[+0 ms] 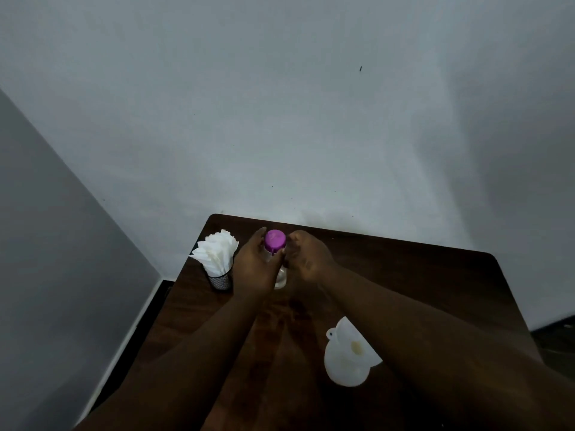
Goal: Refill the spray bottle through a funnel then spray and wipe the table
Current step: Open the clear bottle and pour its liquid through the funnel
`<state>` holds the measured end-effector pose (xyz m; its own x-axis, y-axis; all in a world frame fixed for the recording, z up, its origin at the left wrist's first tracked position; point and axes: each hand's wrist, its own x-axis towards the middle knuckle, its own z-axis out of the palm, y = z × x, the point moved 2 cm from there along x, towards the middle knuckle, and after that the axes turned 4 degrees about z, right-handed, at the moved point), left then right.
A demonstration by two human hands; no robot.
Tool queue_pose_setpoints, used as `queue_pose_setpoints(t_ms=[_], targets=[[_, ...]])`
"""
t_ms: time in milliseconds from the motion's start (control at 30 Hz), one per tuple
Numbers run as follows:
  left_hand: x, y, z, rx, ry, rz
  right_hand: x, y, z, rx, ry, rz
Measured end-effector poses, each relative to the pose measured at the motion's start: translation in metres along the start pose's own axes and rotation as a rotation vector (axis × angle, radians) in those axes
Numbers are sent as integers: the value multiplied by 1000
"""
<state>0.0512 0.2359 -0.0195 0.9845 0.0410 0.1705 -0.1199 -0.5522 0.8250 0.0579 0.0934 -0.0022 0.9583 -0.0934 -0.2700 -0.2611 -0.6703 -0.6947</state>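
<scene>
A clear spray bottle with a purple top stands upright near the far edge of the dark wooden table. My left hand wraps around the bottle's body from the left. On the bottle's right side, my right hand has its fingers curled at the neck just below the purple top. A white plastic funnel lies on its side on the table nearer to me, partly hidden under my right forearm.
A black mesh holder stuffed with white paper napkins stands at the table's far left corner, close to my left hand. Grey walls rise behind and to the left of the table.
</scene>
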Motion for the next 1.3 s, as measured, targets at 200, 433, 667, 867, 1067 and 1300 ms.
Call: queue_pose_setpoints(t_ms=[200, 433, 667, 867, 1067, 1300], targets=[[3, 4, 1, -15, 42, 41, 13, 4, 10, -4, -28, -24], [0, 13, -5, -89, 10, 99, 13, 7, 6, 36, -29, -71], [2, 28, -5, -179, -97, 153, -7, 16, -20, 80, 29, -208], [-9, 54, -1, -260, -134, 235, -35, 28, -41, 77, 177, -226], [-29, 84, 16, -283, -163, 303, -60, 48, -63, 71, 345, -188], [-53, 126, 38, -334, -157, 346, -91, 64, -91, 69, 480, -157]])
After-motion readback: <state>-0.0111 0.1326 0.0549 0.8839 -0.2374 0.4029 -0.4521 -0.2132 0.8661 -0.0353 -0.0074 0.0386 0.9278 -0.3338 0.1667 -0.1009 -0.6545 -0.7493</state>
